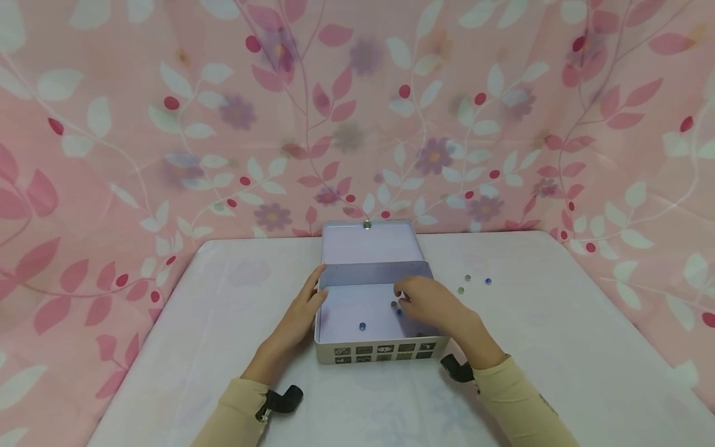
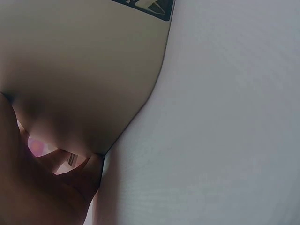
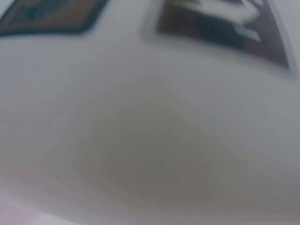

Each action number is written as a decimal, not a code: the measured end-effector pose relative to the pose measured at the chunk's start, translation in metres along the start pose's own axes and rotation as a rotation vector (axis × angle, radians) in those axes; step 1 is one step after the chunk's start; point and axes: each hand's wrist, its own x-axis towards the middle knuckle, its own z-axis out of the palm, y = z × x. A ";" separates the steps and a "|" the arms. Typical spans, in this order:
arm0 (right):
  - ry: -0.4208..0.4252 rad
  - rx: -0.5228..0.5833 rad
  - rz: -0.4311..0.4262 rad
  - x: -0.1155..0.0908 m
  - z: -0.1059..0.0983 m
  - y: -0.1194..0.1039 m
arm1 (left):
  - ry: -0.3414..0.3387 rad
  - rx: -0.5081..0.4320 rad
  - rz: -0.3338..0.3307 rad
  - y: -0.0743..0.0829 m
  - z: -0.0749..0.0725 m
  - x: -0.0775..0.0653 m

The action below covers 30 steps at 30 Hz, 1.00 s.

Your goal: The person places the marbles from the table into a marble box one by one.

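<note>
A white hinged box [image 1: 341, 352] with its lid [image 1: 371, 242] raised stands on the table, small dark pictures along its front. My left hand [image 1: 298, 313] holds the box by its left wall, thumb at the rim; bent fingers [image 2: 86, 176] touch the outside in the left wrist view. Inside the box, my right hand [image 1: 430, 304] hovers at the right with fingers bent downward; whether they hold anything is hidden. Just below its fingertips are a brown marble [image 1: 393, 304] and a dark blue marble [image 1: 399, 311]. Another blue marble [image 1: 362, 326] lies nearer the front.
To the right of the box, a blue marble [image 1: 488, 281], a greenish marble [image 1: 460, 290] and a grey marble [image 1: 467, 277] lie on the white-covered table [image 1: 558, 347]. A pink floral cloth [image 1: 357, 124] hangs behind. The box wall [image 3: 150, 131] fills the right wrist view, blurred.
</note>
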 end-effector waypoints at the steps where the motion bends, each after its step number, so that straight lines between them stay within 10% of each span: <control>1: 0.007 0.004 0.002 0.000 -0.002 0.002 | 0.002 0.000 0.000 0.000 0.000 0.000; 30: 0.252 0.128 0.035 -0.007 -0.031 0.032 | -0.004 -0.003 0.003 -0.001 -0.001 0.000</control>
